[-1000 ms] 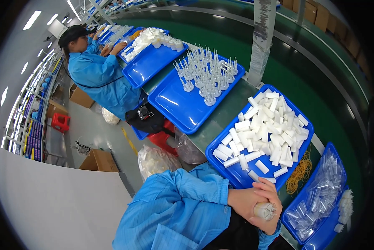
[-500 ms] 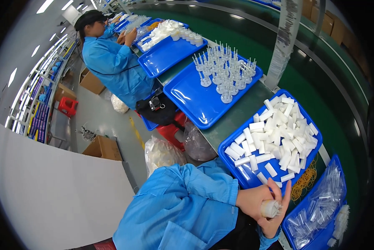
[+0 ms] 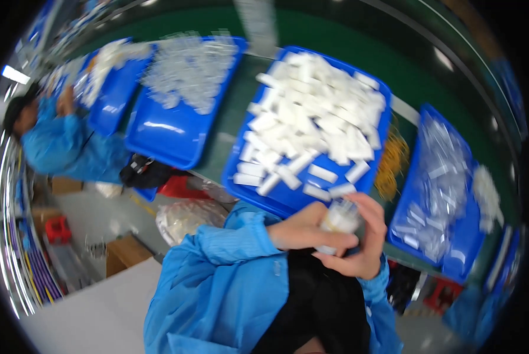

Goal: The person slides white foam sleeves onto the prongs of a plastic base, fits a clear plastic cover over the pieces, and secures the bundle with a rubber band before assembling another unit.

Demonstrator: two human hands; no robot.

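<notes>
Small cylinder (image 3: 339,219): since half a second ago it has shifted up and to the left in your view, along with the trays; it now sits between your two hands, just by the near edge of the tray of white pieces.
Left hand (image 3: 303,229): your thumb and fingers are clamped on the cylinder, the thumb lying across its lower part.
Right hand (image 3: 370,245): your fingers curl around the cylinder's other side; with the blur, you cannot tell whether they press on it.
Blue tray (image 3: 293,199): straight beyond your hands, heaped with short white pieces (image 3: 317,112).
Yellow bands (image 3: 393,159): a loose tangle right of that tray.
Far-right tray (image 3: 465,248): carries a clear bag (image 3: 444,159).
Co-worker (image 3: 70,147): in blue, well off to your left.
</notes>
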